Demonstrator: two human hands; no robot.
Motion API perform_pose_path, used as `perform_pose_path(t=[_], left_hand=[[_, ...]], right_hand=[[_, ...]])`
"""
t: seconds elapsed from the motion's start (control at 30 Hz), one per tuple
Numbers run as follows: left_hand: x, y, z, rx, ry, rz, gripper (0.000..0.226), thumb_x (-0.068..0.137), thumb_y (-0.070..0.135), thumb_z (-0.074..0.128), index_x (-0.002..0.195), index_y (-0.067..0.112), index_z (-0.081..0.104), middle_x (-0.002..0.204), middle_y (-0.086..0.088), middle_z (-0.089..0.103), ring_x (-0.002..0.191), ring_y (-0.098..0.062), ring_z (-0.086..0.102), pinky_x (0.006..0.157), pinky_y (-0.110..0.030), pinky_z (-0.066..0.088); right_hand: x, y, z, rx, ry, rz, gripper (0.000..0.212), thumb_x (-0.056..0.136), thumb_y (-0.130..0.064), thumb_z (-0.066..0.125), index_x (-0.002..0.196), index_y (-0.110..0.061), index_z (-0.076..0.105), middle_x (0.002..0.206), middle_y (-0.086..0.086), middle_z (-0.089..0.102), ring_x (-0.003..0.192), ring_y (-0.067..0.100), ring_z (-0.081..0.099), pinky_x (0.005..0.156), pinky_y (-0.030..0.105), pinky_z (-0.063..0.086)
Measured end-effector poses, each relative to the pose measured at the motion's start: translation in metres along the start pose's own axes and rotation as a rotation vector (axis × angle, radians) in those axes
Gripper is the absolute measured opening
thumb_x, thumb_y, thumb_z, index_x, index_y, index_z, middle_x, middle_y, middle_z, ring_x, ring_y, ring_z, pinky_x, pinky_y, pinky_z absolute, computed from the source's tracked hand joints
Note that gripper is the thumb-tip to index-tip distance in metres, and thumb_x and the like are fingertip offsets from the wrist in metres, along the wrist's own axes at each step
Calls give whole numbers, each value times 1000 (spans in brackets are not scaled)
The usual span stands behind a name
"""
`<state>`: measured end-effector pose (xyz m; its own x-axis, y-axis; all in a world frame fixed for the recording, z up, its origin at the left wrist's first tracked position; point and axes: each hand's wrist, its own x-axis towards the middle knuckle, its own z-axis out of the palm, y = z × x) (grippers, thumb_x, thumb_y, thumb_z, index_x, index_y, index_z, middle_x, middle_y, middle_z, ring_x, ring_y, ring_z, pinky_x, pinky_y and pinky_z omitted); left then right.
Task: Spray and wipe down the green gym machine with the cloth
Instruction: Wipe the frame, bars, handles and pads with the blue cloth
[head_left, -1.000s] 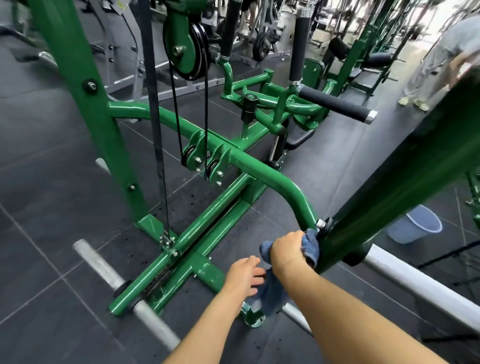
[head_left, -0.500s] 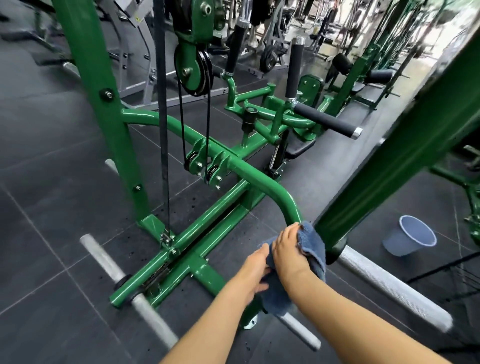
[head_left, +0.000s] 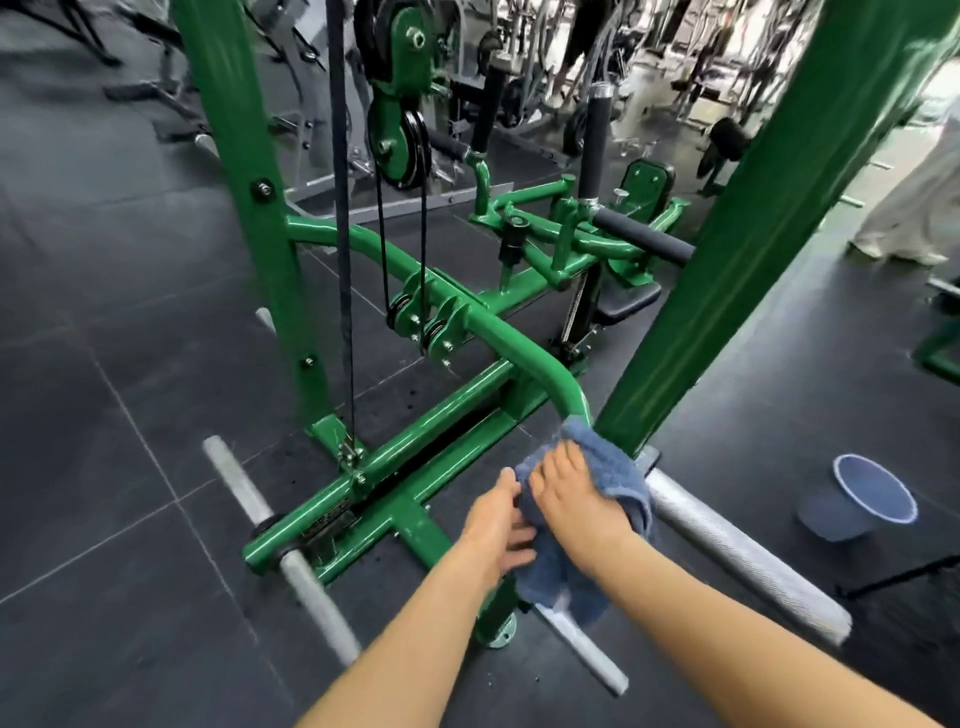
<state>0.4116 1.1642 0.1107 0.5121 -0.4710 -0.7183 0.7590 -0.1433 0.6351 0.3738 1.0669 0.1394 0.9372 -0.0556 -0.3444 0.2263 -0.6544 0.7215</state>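
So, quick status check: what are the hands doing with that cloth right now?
Right hand presses blue terry cloth on curved green steel tube. Left hand touches cloth's hanging end. Thick green upright post crowds the right side.

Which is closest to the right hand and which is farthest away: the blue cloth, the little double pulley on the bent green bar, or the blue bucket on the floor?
From the right hand, in the head view:
1. Blue cloth: right under the hand, draped over the end of the bent green bar.
2. Double pulley: up the bar, ahead and to the left.
3. Blue bucket: on the floor, off to the right past the silver peg.
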Motion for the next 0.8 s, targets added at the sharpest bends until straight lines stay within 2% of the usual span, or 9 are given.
perform_pose_path(t=[0.1, 0.17, 0.27, 0.33, 0.4, 0.53, 0.6, 0.7, 0.8], left_hand=[[-10, -29, -7, -109, 4, -113, 57, 93, 63, 40, 127, 17, 50, 115, -12, 57, 102, -32, 56, 89, -50, 45], [-9, -47, -18, -229, 14, -177, 63, 85, 72, 45, 120, 20, 52, 109, -11, 59, 95, -34, 58, 92, -59, 44], [-10, -61, -27, -426, -65, -244, 80, 66, 85, 55, 113, 22, 60, 118, -12, 61, 113, -39, 54, 94, -67, 40], [-12, -61, -24, -570, -64, -168, 80, 62, 83, 63, 117, 26, 65, 124, -7, 63, 119, -35, 53, 95, -63, 42], [-16, -56, -23, -722, -29, -11, 69, 71, 70, 66, 119, 22, 66, 119, -7, 68, 113, -27, 62, 98, -51, 46], [-34, -37, -21, -659, -30, 128, 46, 89, 46, 60, 110, 5, 68, 102, -16, 73, 88, -26, 72, 90, -42, 53], [-38, -29, -20, -618, -3, 174, 44, 89, 41, 62, 112, 4, 67, 100, -16, 73, 90, -29, 71, 89, -43, 54], [-37, -20, -20, -588, 26, 204, 55, 80, 46, 71, 116, 4, 66, 109, -19, 70, 102, -34, 67, 94, -47, 52], [-42, -14, -18, -603, -28, 194, 59, 88, 53, 54, 112, 1, 65, 101, -21, 71, 90, -32, 70, 84, -42, 53]], right_hand=[[-1, -22, 5, 394, -14, -45, 32, 90, -20, 54, 121, -10, 48, 122, 12, 54, 116, 32, 46, 104, 39, 30], [-4, -37, 7, 717, 56, 40, 39, 85, -23, 56, 123, -18, 49, 121, 5, 56, 115, 28, 48, 102, 37, 30], [-11, -56, -1, 1230, 287, 202, 39, 83, -23, 48, 121, -27, 57, 110, -3, 65, 105, 22, 58, 90, 33, 42], [-17, -62, -10, 1671, 233, 282, 33, 89, -24, 52, 122, -26, 57, 106, -7, 65, 97, 11, 61, 81, 20, 46], [-23, -59, -15, 1968, 130, 336, 41, 85, -18, 64, 123, -27, 53, 107, -9, 64, 93, 2, 60, 72, 10, 45], [-35, -49, -14, 2115, 145, 307, 60, 73, -14, 77, 126, -20, 51, 112, -3, 63, 95, 3, 61, 67, 8, 46], [-40, -41, -13, 2166, 187, 279, 60, 73, -21, 82, 123, -24, 51, 116, -8, 60, 96, -7, 58, 73, 4, 44], [-41, -27, -11, 2181, 184, 302, 76, 67, -47, 82, 131, -27, 47, 126, -10, 57, 110, 0, 58, 94, 22, 48], [-42, -28, -20, 2230, 81, 216, 98, 56, -56, 82, 138, -24, 40, 123, -6, 63, 105, 6, 65, 93, 30, 53]])
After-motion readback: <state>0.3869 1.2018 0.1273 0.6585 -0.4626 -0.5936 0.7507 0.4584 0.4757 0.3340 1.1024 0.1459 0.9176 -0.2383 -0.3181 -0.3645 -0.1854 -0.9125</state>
